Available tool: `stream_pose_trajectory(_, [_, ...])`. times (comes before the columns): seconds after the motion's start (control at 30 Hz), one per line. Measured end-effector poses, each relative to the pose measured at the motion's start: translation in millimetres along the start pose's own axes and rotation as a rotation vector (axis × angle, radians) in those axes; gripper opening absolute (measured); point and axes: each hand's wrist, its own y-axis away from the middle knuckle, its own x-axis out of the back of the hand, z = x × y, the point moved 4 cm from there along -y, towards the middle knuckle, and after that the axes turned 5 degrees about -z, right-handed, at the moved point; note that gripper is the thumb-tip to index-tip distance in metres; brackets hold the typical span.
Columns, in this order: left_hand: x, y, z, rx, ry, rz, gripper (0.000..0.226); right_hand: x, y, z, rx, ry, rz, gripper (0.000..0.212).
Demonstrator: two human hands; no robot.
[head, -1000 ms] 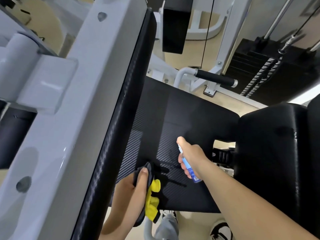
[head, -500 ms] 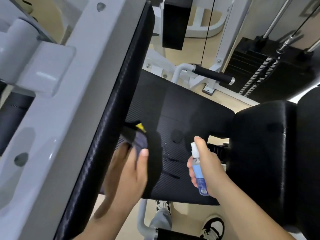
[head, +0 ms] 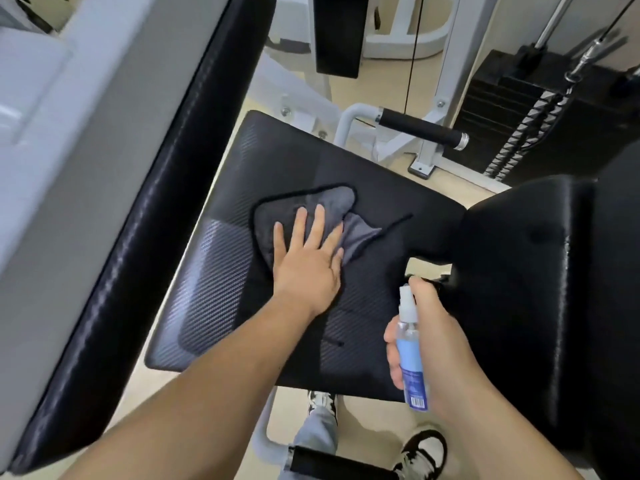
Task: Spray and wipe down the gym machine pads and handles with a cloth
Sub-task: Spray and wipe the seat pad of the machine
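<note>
A black textured seat pad [head: 214, 289] lies flat in the middle of the view. A grey cloth [head: 273, 213] is spread on it. My left hand [head: 308, 261] presses flat on the cloth, fingers apart and pointing away from me. My right hand [head: 436, 344] hovers over the pad's right edge, wrapped around a small blue spray bottle [head: 410, 355] with its white nozzle up. A long black back pad [head: 166, 209] on a white frame slants along the left. A black foam handle [head: 420, 131] sticks out beyond the seat.
A bulky black pad [head: 526, 306] stands close on the right. A black weight stack [head: 512, 109] with a cable sits at the back right. Another black pad [head: 341, 32] hangs at the top centre. My shoes and the tan floor [head: 367, 424] show under the seat.
My left hand left the back pad's edge, moved right onto the seat pad and spread the cloth flat under the palm. My right hand drew the bottle back toward me.
</note>
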Motion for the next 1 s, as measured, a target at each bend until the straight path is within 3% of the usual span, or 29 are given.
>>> stream_pose_trajectory(0.07, [-16.9, 54.9, 7.1, -0.075, 0.031, 0.031, 0.054, -8.4, -0.4, 3.5, -0.017, 0.017, -0.016, 0.062])
stream_pose_trajectory(0.17, [-51.4, 146.7, 7.4, -0.486, -0.071, -0.128, 0.045, -22.6, -1.4, 6.5, -0.041, 0.038, -0.04, 0.066])
stream_pose_trajectory(0.23, [-55.7, 156.1, -30.0, -0.589, -0.153, -0.144, 0.041, -31.0, -2.5, 10.4, -0.065, 0.039, -0.061, 0.064])
stream_pose_trajectory(0.27, [-48.4, 152.4, -52.4, -0.505, -0.158, -0.059, 0.04, -36.4, -0.8, 15.5, -0.086, 0.053, -0.075, 0.063])
stream_pose_trajectory(0.37, [-11.3, 138.3, -115.4, 0.147, 0.082, 0.074, 0.047, -47.7, 0.3, 25.2, -0.094, 0.078, -0.13, 0.063])
stream_pose_trajectory(0.43, [-5.9, 143.9, -118.1, 0.353, 0.146, 0.077, 0.047, -52.1, 1.2, 25.3, -0.093, 0.084, -0.13, 0.063])
stream_pose_trajectory(0.47, [-9.3, 148.7, -107.3, 0.276, 0.066, 0.081, 0.045, -52.2, 1.2, 24.2, -0.092, 0.081, -0.125, 0.063])
stream_pose_trajectory(0.57, [-43.4, 175.8, -83.1, -0.208, -0.104, 0.005, 0.046, -51.0, -1.2, 22.4, -0.086, 0.059, -0.117, 0.064])
stream_pose_trajectory(0.63, [-39.3, 166.2, -92.2, -0.351, -0.131, -0.017, 0.049, -48.8, -2.0, 21.2, -0.088, 0.05, -0.112, 0.066])
stream_pose_trajectory(0.67, [-36.7, 153.1, -95.9, -0.342, -0.172, 0.02, 0.049, -45.3, -3.7, 17.6, -0.078, 0.054, -0.098, 0.069])
stream_pose_trajectory(0.77, [-13.8, 109.0, -93.7, 0.086, -0.034, 0.067, 0.054, -36.9, -10.0, 3.0, -0.043, 0.096, -0.061, 0.075])
stream_pose_trajectory(0.83, [-14.4, 97.4, -62.1, 0.227, 0.017, 0.107, 0.059, -34.9, -13.4, -8.1, -0.036, 0.149, -0.06, 0.076])
stream_pose_trajectory(0.9, [-28.8, 97.4, -23.9, 0.046, -0.008, 0.044, 0.059, -33.8, -17.8, -17.9, -0.034, 0.182, -0.052, 0.078])
stream_pose_trajectory(1.0, [-28.2, 82.3, -25.3, -0.287, -0.076, -0.027, 0.054, -29.1, -26.6, -25.8, -0.01, 0.179, -0.012, 0.079])
